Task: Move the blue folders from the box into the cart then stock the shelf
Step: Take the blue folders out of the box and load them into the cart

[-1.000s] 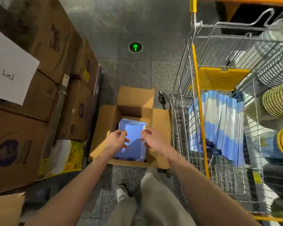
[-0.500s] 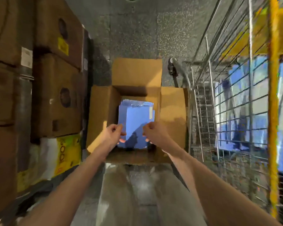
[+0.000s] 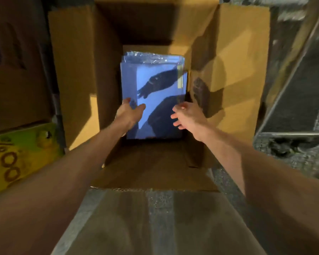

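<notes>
A stack of shiny blue folders [image 3: 155, 76] lies flat at the bottom of an open cardboard box [image 3: 234, 74] on the floor. My left hand [image 3: 130, 112] reaches into the box and pinches the left edge of the top folder, thumb on top. My right hand [image 3: 189, 117] hovers at the stack's right edge with fingers spread and relaxed, holding nothing. Both hands cast dark shadows on the glossy top folder. Only the lower corner of the wire cart [image 3: 293, 100] shows at the right.
Brown cartons [image 3: 17, 61] are stacked on the left, with a yellow-green printed box [image 3: 20, 153] below them. The cart's caster wheel [image 3: 282, 150] stands on the speckled floor right of the box. The box's near flap [image 3: 155, 170] folds toward me.
The camera has dropped much closer to the box. Both hands have gone deeper inside, the left one taking the top folder's edge, the right one opening beside the stack.
</notes>
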`<state>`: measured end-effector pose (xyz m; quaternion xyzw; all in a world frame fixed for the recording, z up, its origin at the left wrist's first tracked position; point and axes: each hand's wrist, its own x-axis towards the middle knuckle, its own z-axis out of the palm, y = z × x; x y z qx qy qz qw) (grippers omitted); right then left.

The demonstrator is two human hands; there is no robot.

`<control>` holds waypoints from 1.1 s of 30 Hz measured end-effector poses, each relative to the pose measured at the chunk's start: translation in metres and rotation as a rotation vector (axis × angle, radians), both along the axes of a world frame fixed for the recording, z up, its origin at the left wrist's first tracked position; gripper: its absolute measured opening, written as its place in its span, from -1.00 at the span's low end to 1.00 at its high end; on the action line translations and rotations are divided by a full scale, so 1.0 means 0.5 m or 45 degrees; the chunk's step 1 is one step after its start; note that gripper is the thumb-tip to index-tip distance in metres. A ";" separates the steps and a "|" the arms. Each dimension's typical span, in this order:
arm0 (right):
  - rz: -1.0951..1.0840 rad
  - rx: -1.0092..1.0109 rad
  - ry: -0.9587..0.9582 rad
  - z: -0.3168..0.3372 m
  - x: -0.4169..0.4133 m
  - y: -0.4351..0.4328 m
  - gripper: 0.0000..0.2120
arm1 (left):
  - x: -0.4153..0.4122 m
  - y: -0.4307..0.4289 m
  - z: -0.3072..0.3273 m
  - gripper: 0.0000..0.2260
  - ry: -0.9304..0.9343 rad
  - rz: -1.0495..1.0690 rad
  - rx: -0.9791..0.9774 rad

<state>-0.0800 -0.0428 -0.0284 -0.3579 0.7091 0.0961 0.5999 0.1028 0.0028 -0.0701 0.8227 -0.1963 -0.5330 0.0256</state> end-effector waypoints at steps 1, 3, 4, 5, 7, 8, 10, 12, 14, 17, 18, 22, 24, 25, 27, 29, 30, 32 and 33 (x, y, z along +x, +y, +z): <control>0.015 0.000 0.001 -0.028 0.001 0.003 -0.81 | -0.001 -0.001 -0.032 -0.36 -0.038 0.002 0.004; 0.056 -0.003 -0.002 -0.076 0.001 0.009 -0.83 | -0.003 -0.003 -0.081 -0.39 -0.100 0.016 0.005; 0.078 -0.006 0.001 -0.104 0.001 0.012 -0.84 | -0.003 -0.003 -0.108 -0.40 -0.125 0.031 0.017; 0.099 -0.006 0.008 -0.123 -0.001 0.013 -0.84 | -0.003 -0.003 -0.130 -0.40 -0.148 0.057 0.029; 0.125 -0.008 0.040 -0.154 -0.004 0.014 -0.82 | -0.002 0.002 -0.160 -0.36 -0.218 0.112 0.008; 0.126 -0.015 0.052 -0.166 -0.004 0.015 -0.82 | -0.001 0.002 -0.170 -0.35 -0.271 0.137 -0.023; 0.119 -0.018 0.071 -0.185 -0.009 0.016 -0.85 | -0.009 0.001 -0.185 -0.32 -0.329 0.188 -0.056; 0.111 -0.006 0.089 -0.196 -0.008 0.019 -0.79 | -0.020 -0.005 -0.182 -0.26 -0.316 0.203 -0.018; 0.086 -0.005 0.105 -0.194 -0.004 0.021 -0.72 | -0.030 -0.012 -0.166 -0.25 -0.277 0.185 0.028; 0.052 -0.034 0.092 -0.180 0.010 0.013 -0.70 | -0.038 -0.026 -0.141 -0.39 -0.218 0.184 0.015; 0.039 -0.058 0.086 -0.173 0.017 0.008 -0.69 | -0.043 -0.030 -0.134 -0.43 -0.201 0.182 -0.003; -0.022 -0.177 0.028 -0.136 0.046 -0.030 -0.43 | -0.066 -0.036 -0.093 -0.62 -0.075 0.292 -0.089; -0.027 -0.229 0.014 -0.115 0.063 -0.055 -0.24 | -0.076 -0.033 -0.061 -0.66 0.103 0.376 -0.199; -0.009 -0.258 0.018 -0.105 0.070 -0.068 -0.21 | -0.081 -0.029 -0.042 -0.67 0.217 0.361 -0.262; 0.028 -0.309 0.020 -0.092 0.071 -0.085 -0.24 | -0.096 -0.025 -0.004 -0.58 0.465 0.217 -0.296; 0.083 -0.348 0.048 -0.092 0.055 -0.089 -0.33 | -0.108 -0.014 0.007 -0.41 0.618 0.090 -0.282; 0.102 -0.353 0.052 -0.095 0.043 -0.088 -0.36 | -0.105 -0.011 0.003 -0.40 0.612 0.073 -0.275; 0.119 -0.329 0.026 -0.107 0.017 -0.084 -0.43 | -0.083 -0.010 -0.015 -0.46 0.451 0.085 -0.260; 0.124 -0.318 0.007 -0.110 0.009 -0.083 -0.46 | -0.063 -0.009 -0.028 -0.50 0.341 0.096 -0.243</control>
